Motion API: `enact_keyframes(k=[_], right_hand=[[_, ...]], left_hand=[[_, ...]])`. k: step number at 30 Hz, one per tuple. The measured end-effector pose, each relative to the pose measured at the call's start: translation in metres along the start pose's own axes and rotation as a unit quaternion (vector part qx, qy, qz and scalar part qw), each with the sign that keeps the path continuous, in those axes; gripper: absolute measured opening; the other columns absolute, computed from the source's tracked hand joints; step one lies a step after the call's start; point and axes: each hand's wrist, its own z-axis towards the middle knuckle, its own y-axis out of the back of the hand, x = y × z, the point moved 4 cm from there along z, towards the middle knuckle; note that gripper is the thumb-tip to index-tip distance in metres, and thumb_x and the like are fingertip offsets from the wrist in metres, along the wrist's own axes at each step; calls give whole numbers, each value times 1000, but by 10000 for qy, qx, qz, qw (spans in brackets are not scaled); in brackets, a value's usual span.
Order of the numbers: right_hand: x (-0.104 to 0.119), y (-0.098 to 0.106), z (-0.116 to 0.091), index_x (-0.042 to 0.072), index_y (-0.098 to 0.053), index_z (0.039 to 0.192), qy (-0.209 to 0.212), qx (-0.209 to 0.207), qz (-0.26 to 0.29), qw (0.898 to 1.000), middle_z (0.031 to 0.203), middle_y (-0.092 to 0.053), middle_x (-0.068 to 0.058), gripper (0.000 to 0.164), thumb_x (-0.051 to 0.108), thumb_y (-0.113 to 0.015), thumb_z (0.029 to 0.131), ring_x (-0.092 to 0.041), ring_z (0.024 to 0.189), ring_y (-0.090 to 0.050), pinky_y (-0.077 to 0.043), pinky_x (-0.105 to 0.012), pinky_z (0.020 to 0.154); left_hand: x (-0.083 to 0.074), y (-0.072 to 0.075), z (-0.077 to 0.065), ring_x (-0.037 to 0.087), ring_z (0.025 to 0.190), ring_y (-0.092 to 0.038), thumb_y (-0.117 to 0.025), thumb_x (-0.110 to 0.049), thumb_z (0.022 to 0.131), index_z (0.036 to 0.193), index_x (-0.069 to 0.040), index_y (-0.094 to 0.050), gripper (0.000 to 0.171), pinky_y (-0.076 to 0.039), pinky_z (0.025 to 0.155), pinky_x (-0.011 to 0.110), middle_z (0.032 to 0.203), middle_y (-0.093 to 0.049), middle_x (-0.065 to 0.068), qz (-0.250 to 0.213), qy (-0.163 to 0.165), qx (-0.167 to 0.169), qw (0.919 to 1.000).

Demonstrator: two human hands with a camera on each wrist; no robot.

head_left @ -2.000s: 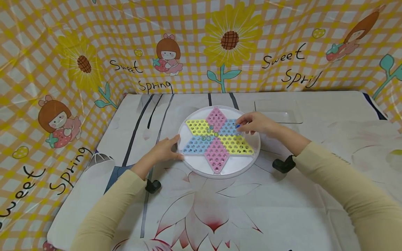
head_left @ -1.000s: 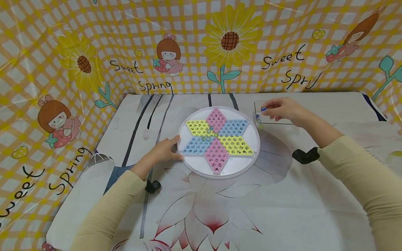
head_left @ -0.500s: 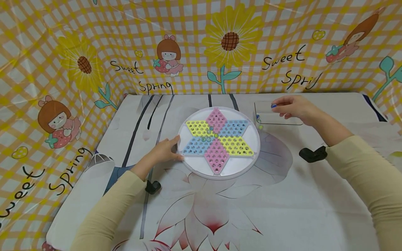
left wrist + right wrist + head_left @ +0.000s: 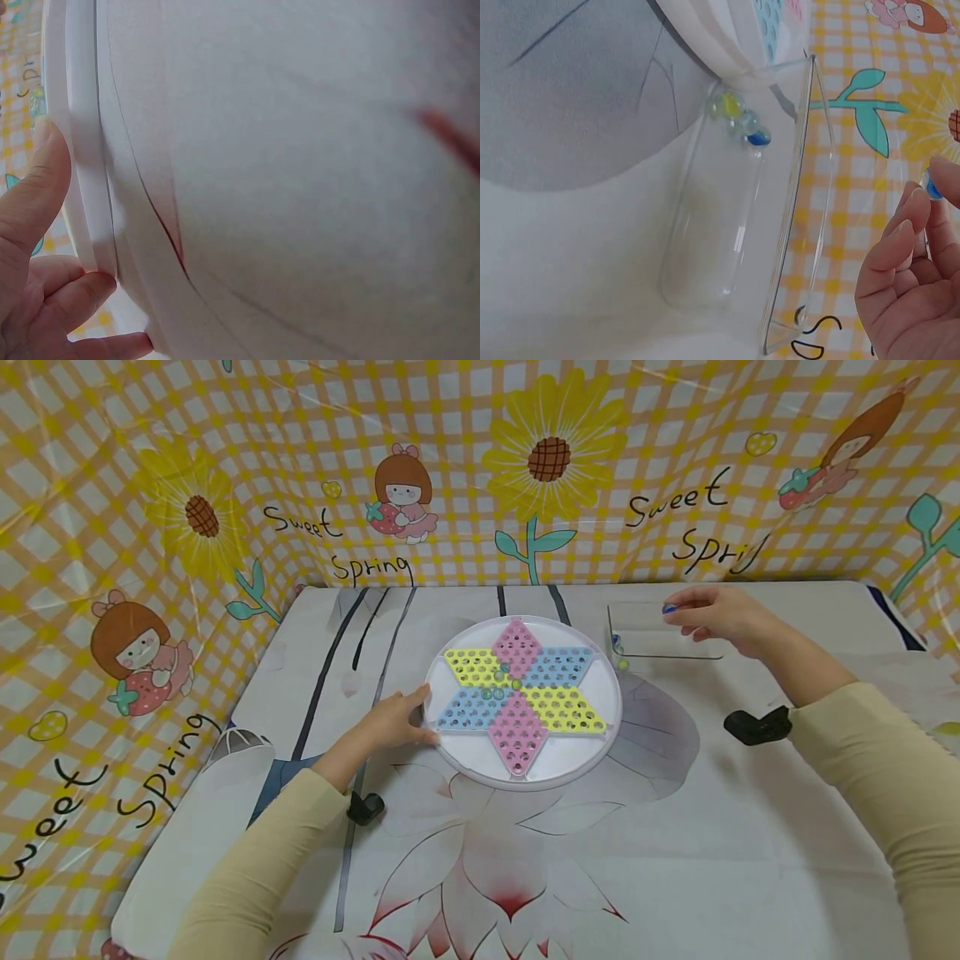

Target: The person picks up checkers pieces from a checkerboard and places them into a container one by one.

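Note:
A round white Chinese checkers board (image 4: pixel 457 752) lies on the table, its star in pink, yellow and blue. Several glass marbles (image 4: pixel 498 693) sit near the star's centre. My left hand (image 4: pixel 386 718) holds the board's left rim (image 4: pixel 82 150), thumb on the upper side and fingertips against the edge. Above the clear plastic box (image 4: pixel 637 655), my right hand (image 4: pixel 720 614) pinches a blue marble (image 4: pixel 930 184) between thumb and fingertips. More marbles (image 4: pixel 739 118), yellow, clear and blue, are gathered at one end of that box.
A yellow checked cloth (image 4: pixel 450 410) rises behind and to the left of the table. A white item with a mesh-like pattern (image 4: pixel 240 743) shows at the left edge. The pale tablecloth (image 4: pixel 510 860) carries a printed flower.
My right hand has moved from above the board to the right, over the clear box, with a blue marble in its fingers. My left hand has stayed at the rim.

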Motion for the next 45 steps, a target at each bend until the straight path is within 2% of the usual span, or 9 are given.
enact_keyframes(k=[9, 14, 26, 32, 36, 45], right_hand=[[-9, 8, 2, 26, -56, 101, -108, -43, 296, 9995, 79, -56, 22, 20, 39, -61, 86, -4, 77, -53, -47, -20, 69], [-16, 13, 3, 34, -56, 91, -120, -71, 403, 9991, 78, -57, 24, 7, 37, -61, 87, -2, 75, -53, -47, -19, 68], [-26, 21, 4, 34, -55, 91, -324, -66, 508, 9982, 78, -58, 23, 12, 41, -62, 85, -3, 74, -54, -47, -19, 68], [-29, 22, 3, 37, -56, 85, -354, -132, 627, 9973, 76, -56, 24, 6, 38, -62, 86, -3, 72, -53, -47, -19, 67], [-31, 23, 2, 38, -57, 80, -378, -230, 783, 9959, 74, -56, 23, 9, 35, -63, 85, -2, 69, -54, -47, -18, 65], [-33, 25, 2, 40, -56, 80, -421, -287, 811, 9954, 73, -56, 21, 10, 36, -62, 86, -4, 67, -53, -47, -18, 64]], left_hand=[[-1, 0, -1, 42, 135, -20, -71, -39, 77, 146, -10, -20, 91, -25, 105, 56, 144, -31, 23, 34, 15, 12, 10000], [0, 0, 0, 43, 134, -21, -71, -39, 77, 146, -9, -20, 91, -26, 104, 56, 143, -32, 23, 35, -10, -4, 10000], [1, -1, 1, 43, 134, -21, -71, -39, 77, 146, -9, -21, 91, -27, 103, 56, 143, -32, 24, 34, -38, -21, 10000], [1, -1, 0, 43, 134, -21, -71, -39, 77, 146, -9, -21, 91, -26, 103, 57, 143, -32, 24, 27, -37, -27, 10000], [0, -1, 0, 43, 134, -21, -71, -39, 77, 146, -9, -21, 91, -26, 104, 57, 143, -31, 24, 9, -33, -23, 10000], [-2, 1, -1, 44, 134, -21, -71, -40, 78, 146, -9, -20, 91, -26, 104, 57, 143, -30, 25, 56, 9, 19, 10000]])
